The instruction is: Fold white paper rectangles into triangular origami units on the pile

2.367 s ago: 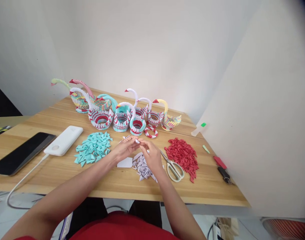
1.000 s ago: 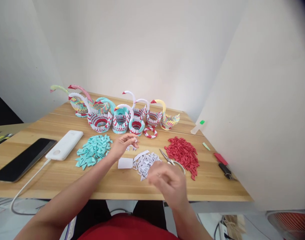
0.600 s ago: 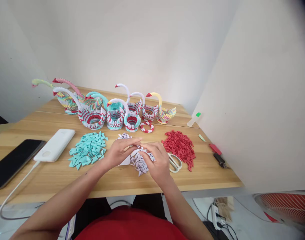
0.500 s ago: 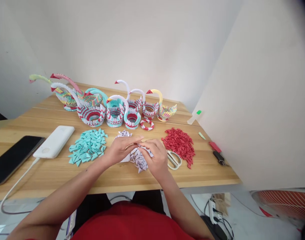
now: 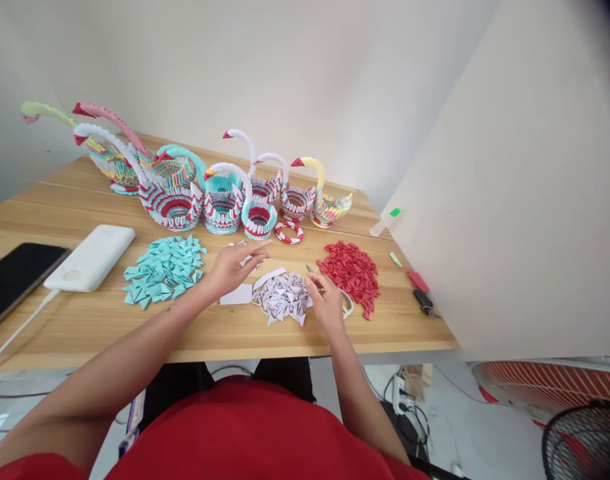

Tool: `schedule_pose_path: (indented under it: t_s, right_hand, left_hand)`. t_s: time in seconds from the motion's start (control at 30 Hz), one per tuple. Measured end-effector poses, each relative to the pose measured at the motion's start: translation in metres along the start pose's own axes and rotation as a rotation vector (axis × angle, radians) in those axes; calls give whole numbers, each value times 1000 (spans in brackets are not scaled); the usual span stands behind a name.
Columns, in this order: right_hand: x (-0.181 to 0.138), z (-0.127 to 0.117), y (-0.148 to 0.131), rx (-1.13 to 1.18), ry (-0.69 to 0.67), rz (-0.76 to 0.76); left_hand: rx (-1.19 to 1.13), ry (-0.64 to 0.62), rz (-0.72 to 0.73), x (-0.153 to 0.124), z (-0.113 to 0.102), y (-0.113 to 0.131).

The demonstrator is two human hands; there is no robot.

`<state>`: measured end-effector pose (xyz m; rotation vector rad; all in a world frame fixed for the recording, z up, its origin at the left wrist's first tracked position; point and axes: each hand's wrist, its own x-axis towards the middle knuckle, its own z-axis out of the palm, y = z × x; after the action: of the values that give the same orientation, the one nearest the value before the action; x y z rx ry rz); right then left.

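My left hand point(image 5: 233, 265) hovers over the wooden table point(image 5: 85, 320), just behind a white paper slip point(image 5: 237, 295). Its index finger points right, and thumb and fingers pinch small white folded paper pieces point(image 5: 244, 257). My right hand point(image 5: 329, 301) rests at the right edge of a pile of white folded paper triangles point(image 5: 281, 300). Its fingertips are curled together against the pile; what they pinch is hidden. It covers most of the scissors point(image 5: 347, 305).
A teal pile of triangles point(image 5: 162, 270) lies left and a red pile point(image 5: 349, 270) right. Several paper swans point(image 5: 219, 200) and a red-white ring point(image 5: 289, 232) stand behind. A power bank point(image 5: 89, 258), phone point(image 5: 15, 277), red-black cutter point(image 5: 419, 291) and right wall panel point(image 5: 509, 200) border the area.
Both hands were together over the white pile half a second ago. Now they have parted: the left moved back toward the swans, the right dropped to the pile's right edge. The view tilted down.
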<state>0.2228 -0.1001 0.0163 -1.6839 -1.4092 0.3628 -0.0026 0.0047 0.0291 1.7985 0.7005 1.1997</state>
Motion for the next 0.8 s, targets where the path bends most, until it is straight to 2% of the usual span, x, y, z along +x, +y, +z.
schedule_pose_path:
  t_s: [0.07, 0.13, 0.23, 0.3, 0.37, 0.5, 0.8]
  right_hand:
    - [-1, 0, 1, -148, 72, -104]
    - [-4, 6, -8, -218, 57, -248]
    - [-8, 25, -32, -255, -159, -482]
    - [-10, 44, -45, -298, -315, -589]
    - [-10, 62, -53, -353, -411, -657]
    - [-4, 83, -55, -427, -490, -704]
    - [8, 86, -47, -342, -541, -669]
  left_hand:
    - [52, 6, -4, 1, 0, -6]
    - [92, 19, -20, 2, -1, -12]
    - [120, 37, -37, 4, -3, -19]
    - [92, 52, -57, 5, -4, -24]
    - [88, 53, -77, 6, -6, -29]
    - [166, 31, -54, 8, -10, -35]
    - [253, 19, 15, 7, -8, -36]
